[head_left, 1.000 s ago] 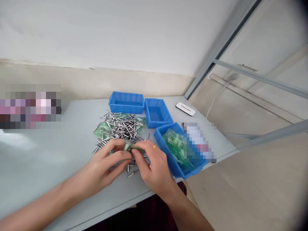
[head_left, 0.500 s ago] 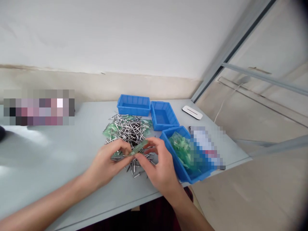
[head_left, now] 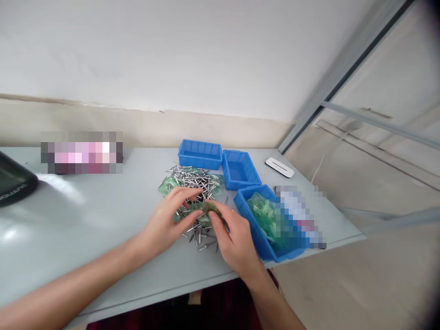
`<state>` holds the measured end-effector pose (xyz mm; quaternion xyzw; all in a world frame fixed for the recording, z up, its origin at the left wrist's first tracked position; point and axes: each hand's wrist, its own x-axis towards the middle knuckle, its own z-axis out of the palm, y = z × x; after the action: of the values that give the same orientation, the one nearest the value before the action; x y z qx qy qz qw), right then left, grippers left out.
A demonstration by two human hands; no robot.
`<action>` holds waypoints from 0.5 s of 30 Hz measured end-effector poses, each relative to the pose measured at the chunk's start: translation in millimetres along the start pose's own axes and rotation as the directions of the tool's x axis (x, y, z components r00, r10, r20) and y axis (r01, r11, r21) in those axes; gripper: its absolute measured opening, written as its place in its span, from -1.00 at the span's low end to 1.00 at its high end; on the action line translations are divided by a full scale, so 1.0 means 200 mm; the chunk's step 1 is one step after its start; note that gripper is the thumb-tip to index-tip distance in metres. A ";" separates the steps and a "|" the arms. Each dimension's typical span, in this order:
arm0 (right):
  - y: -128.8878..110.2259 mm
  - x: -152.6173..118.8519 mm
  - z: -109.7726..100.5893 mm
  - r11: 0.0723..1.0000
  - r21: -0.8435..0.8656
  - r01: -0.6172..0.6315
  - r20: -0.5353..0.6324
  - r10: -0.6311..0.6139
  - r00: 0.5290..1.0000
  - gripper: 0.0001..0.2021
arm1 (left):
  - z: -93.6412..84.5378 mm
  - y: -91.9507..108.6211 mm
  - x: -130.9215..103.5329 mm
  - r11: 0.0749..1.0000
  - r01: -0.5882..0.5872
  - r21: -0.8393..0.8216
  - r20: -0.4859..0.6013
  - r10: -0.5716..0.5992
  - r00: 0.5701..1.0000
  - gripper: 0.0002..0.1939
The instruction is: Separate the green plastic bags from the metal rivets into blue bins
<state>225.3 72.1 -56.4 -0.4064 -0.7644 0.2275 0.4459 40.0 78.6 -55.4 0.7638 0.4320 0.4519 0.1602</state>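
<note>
A small green-tinted plastic bag [head_left: 205, 207] is held between my two hands, above a heap of metal pop rivets [head_left: 192, 176]. My right hand [head_left: 234, 238] pinches its right end between thumb and fingers. At the other end, the thumb of my left hand [head_left: 167, 220] lies against the bag, with its index finger raised and apart; the other left fingers are partly hidden behind the bag. More green plastic bags [head_left: 167, 184] lie under and around the rivets. What the held bag contains cannot be made out.
Two blue bins [head_left: 201, 160] stand behind the heap, one angled. To the right, a larger-looking blue bin [head_left: 257, 236] holds green bags [head_left: 264, 215]. Beyond are a white flat device [head_left: 279, 167] and a blurred-out item [head_left: 299, 215]. A dark cylindrical object [head_left: 15, 181] stands at left.
The view has shifted slightly left, bringing the dark cylinder further in. My left index finger has lifted away from the thumb. The bag has turned flatter between my hands.
</note>
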 end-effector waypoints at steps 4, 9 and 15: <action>0.01 0.01 0.01 1.000 -0.020 0.001 -0.048 -0.002 0.999 -0.75 | 0.00 -0.01 0.02 0.999 0.031 -0.030 0.076 -0.028 0.997 -0.84; 0.02 0.01 0.01 0.996 0.021 -0.091 -0.092 0.093 0.991 -0.78 | 0.02 0.01 0.04 0.995 0.042 -0.088 0.041 -0.039 0.998 -0.87; 0.00 -0.01 0.00 0.993 0.013 -0.118 -0.196 0.118 0.973 -0.76 | 0.05 0.07 0.06 0.983 0.058 -0.172 0.042 -0.051 0.998 -0.87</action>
<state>226.0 71.1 -56.6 -0.4714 -0.6908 0.2128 0.5053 57.1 82.1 -45.0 0.7432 0.4087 0.4690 0.2464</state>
